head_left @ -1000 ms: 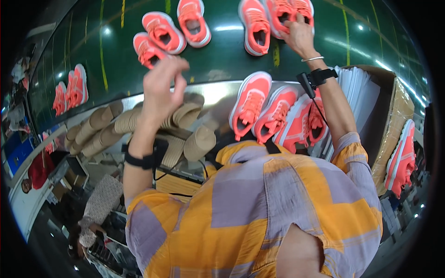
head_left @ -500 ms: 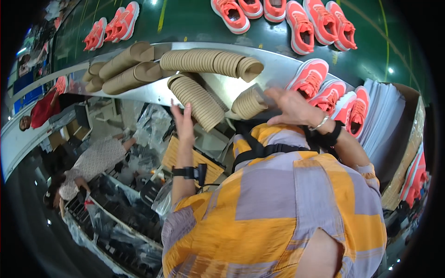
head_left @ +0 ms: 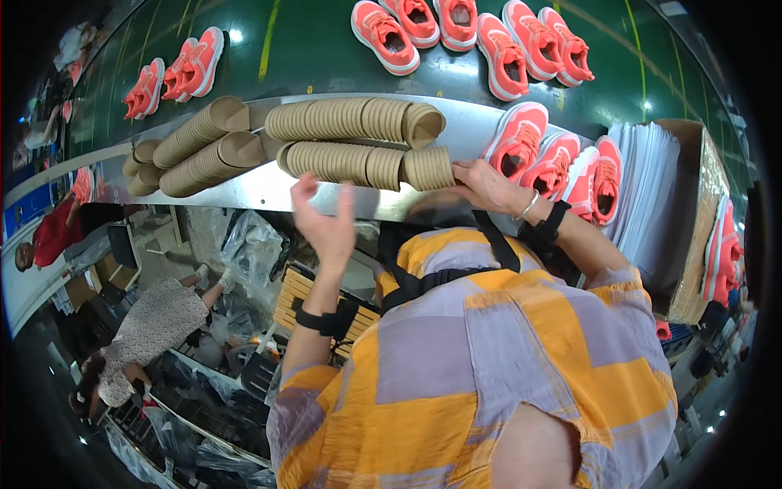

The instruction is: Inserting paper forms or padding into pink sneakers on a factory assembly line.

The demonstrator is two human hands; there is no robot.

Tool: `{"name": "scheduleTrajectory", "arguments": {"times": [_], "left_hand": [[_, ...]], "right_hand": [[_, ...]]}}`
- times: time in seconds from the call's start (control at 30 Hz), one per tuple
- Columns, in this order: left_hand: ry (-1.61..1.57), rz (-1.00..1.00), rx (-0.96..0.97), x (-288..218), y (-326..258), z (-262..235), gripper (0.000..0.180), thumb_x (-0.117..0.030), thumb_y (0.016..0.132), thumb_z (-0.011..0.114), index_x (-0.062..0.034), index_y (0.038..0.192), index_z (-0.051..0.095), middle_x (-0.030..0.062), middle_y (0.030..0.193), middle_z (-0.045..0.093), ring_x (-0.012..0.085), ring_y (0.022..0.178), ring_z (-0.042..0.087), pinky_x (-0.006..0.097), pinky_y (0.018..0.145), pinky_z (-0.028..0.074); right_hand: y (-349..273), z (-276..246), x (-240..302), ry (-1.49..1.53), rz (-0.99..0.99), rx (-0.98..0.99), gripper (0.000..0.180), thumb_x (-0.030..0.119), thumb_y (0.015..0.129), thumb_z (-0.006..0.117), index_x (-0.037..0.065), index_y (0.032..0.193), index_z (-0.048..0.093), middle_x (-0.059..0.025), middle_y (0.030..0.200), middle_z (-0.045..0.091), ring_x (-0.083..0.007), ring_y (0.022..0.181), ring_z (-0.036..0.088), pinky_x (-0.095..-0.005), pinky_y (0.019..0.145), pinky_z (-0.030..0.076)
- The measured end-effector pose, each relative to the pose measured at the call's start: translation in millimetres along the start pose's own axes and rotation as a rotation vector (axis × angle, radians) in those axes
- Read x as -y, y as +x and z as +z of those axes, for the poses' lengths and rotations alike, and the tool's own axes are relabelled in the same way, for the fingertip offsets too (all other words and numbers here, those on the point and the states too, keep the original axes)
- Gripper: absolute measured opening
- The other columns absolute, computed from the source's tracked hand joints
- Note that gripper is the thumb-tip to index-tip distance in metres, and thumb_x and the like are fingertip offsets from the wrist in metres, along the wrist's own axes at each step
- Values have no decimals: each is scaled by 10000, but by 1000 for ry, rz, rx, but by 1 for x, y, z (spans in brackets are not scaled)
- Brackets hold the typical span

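Nested brown cardboard shoe inserts lie in long rows on a metal ledge. In the nearer row point(head_left: 342, 163), the right-end bundle point(head_left: 427, 168) is set slightly apart in angle. My right hand point(head_left: 486, 187) has its fingers closed at the right end of that bundle; the thumb side is partly hidden. Just below the row's left part, my left hand point(head_left: 324, 224) is raised, fingers apart and somewhat blurred, with nothing in it. Behind runs a second row point(head_left: 342, 120), side by side with the nearer one.
More insert stacks point(head_left: 204, 130) lie at the left of the ledge point(head_left: 281, 187). Coral shoes point(head_left: 521, 138) stand right of my right hand, others on the green belt point(head_left: 318, 49). A carton point(head_left: 692, 204) with white sheets point(head_left: 639, 187) is at the right. A person point(head_left: 155, 326) bends at lower left.
The nearer row, slanted toward me before, now lies along the farther row. The right-end bundle has joined its end. My right hand has come onto that bundle; my left is below the row.
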State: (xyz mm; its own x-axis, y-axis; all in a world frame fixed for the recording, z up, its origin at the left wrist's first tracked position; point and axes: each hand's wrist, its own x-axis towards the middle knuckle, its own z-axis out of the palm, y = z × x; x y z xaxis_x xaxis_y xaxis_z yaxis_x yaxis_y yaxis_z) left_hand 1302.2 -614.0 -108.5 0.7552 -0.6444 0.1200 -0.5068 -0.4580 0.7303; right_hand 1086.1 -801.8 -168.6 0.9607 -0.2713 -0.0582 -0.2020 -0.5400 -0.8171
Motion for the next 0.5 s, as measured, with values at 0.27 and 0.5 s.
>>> {"name": "scheduleTrajectory", "arguments": {"times": [0.27, 0.5], "left_hand": [[79, 780, 523, -36, 25, 80, 565, -386, 724, 734, -39, 1147, 594, 106, 1145, 617, 319, 1088, 542, 469, 991, 354], [-268, 565, 826, -89, 14, 77, 718, -248, 702, 794, -10, 1302, 479, 152, 1243, 551, 311, 1184, 486, 450, 1048, 333]], "right_hand": [[6, 8, 7, -241, -47, 139, 189, 209, 736, 716, 29, 712, 662, -182, 690, 628, -379, 676, 628, -458, 623, 505], [-66, -76, 44, 255, -34, -65, 210, 105, 762, 703, -40, 734, 553, -211, 694, 552, -386, 693, 569, -435, 608, 424]]}}
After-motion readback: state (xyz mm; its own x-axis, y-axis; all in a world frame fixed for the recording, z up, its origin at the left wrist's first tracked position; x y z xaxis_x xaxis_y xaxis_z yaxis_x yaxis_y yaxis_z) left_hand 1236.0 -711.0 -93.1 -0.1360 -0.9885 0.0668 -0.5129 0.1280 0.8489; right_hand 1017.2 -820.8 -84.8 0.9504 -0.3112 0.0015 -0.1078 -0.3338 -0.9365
